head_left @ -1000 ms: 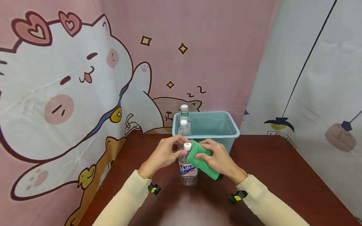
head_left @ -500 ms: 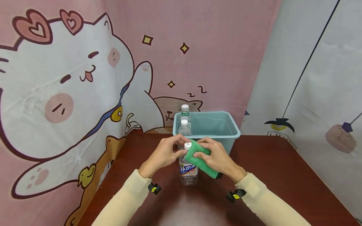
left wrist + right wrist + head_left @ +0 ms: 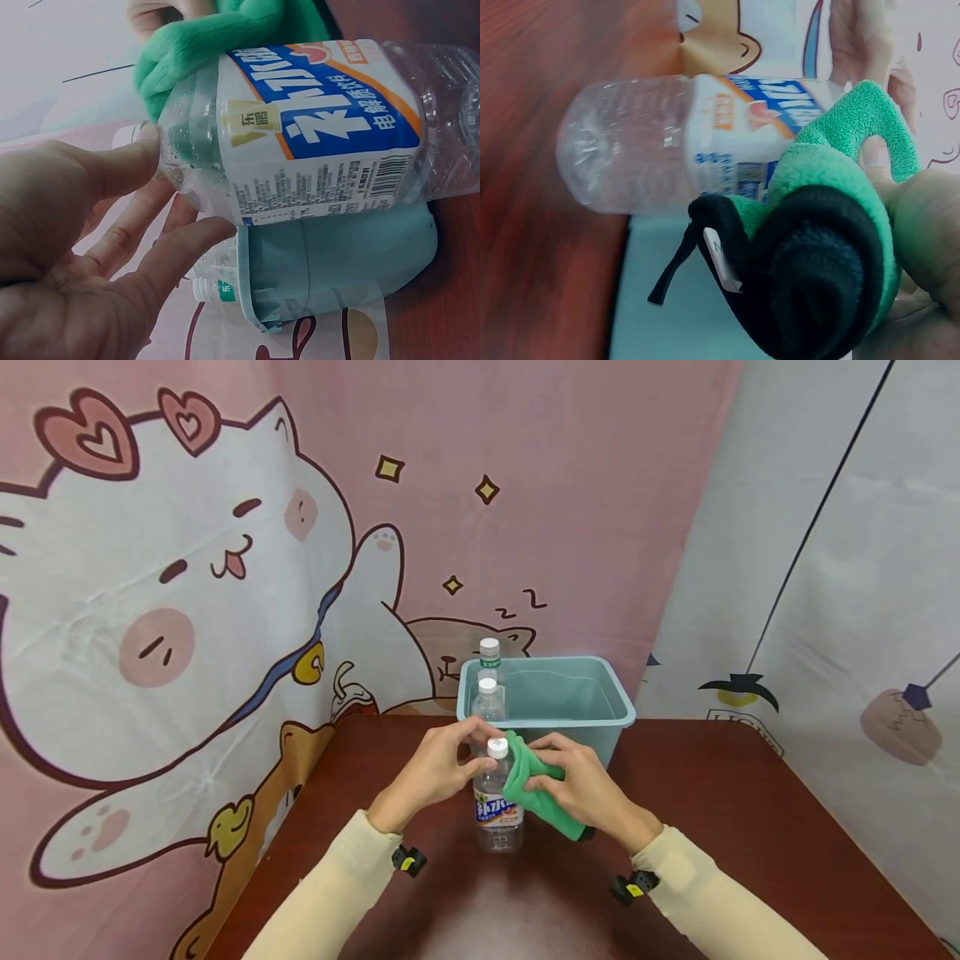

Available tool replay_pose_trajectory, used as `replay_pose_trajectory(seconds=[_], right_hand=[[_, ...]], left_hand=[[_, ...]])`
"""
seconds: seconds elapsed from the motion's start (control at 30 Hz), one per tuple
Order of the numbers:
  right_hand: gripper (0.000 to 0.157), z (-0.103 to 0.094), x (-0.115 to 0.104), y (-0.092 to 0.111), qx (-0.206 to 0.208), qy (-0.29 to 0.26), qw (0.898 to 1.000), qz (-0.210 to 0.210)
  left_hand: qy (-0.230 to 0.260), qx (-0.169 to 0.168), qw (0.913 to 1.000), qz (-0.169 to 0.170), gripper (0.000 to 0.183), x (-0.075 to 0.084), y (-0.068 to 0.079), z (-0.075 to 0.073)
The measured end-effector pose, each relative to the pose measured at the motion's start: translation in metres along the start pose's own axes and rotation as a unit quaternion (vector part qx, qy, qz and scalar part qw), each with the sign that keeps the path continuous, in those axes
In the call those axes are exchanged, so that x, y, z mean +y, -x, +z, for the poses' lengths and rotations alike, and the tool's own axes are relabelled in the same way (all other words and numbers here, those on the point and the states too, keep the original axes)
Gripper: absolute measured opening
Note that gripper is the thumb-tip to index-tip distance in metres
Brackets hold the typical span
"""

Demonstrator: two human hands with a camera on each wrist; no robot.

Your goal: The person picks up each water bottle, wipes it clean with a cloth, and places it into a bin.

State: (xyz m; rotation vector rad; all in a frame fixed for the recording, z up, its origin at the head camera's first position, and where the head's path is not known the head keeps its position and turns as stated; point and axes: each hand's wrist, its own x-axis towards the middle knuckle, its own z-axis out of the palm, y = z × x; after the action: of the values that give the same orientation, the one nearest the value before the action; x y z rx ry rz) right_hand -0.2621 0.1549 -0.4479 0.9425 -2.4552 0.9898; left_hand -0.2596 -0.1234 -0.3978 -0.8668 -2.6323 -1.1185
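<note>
A clear plastic bottle [image 3: 499, 837] with a white cap and a blue, white and orange label stands upright on the table. My left hand [image 3: 433, 770] holds it near the neck, thumb on the near side and fingers behind, as the left wrist view shows. In my right hand [image 3: 583, 785] is a bunched green cloth [image 3: 543, 806], pinched between thumb and fingers and lying against the bottle's right shoulder. The right wrist view shows the cloth's black underside [image 3: 817, 277], a small white tag [image 3: 721, 260] and a black loop. Part of the label is hidden behind the cloth.
Behind the bottle stands a light blue plastic bin [image 3: 628, 720]. Two more capped bottles, a nearer one [image 3: 488, 703] and a farther one [image 3: 489, 660], rise at its left side. The dark red-brown table [image 3: 720, 810] meets a cartoon-printed curtain [image 3: 585, 527].
My right hand shifts slightly left, then back right, with the cloth against the bottle, and the cloth is now more creased. The left hand and bottle stay in place.
</note>
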Motion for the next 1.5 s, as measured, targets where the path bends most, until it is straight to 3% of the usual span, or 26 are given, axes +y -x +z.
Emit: replay_pose_trajectory(seconds=[0.17, 0.43, 0.87, 1.3, 1.5], right_hand=[[0.036, 0.010, 0.012, 0.015, -0.015, -0.002, 1.000, 0.005], [0.025, 0.033, 0.029, 0.035, -0.077, 0.010, 0.997, 0.008], [0.012, 0.052, 0.043, 0.037, -0.157, 0.024, 0.987, 0.010], [0.024, 0.053, 0.046, 0.041, -0.100, 0.013, 0.995, 0.024], [0.026, 0.048, 0.043, 0.041, -0.083, -0.026, 0.995, 0.047]], left_hand=[[0.011, -0.004, 0.9999, -0.001, 0.036, -0.002, 0.002, 0.002], [0.008, -0.003, 1.0000, 0.003, 0.036, -0.004, 0.004, 0.005], [0.014, 0.001, 0.9999, 0.001, 0.037, -0.003, 0.003, 0.000], [0.020, 0.000, 0.9998, 0.002, 0.037, 0.000, 0.001, -0.001], [0.017, -0.002, 0.9998, 0.001, 0.037, 0.000, 0.001, -0.001]])
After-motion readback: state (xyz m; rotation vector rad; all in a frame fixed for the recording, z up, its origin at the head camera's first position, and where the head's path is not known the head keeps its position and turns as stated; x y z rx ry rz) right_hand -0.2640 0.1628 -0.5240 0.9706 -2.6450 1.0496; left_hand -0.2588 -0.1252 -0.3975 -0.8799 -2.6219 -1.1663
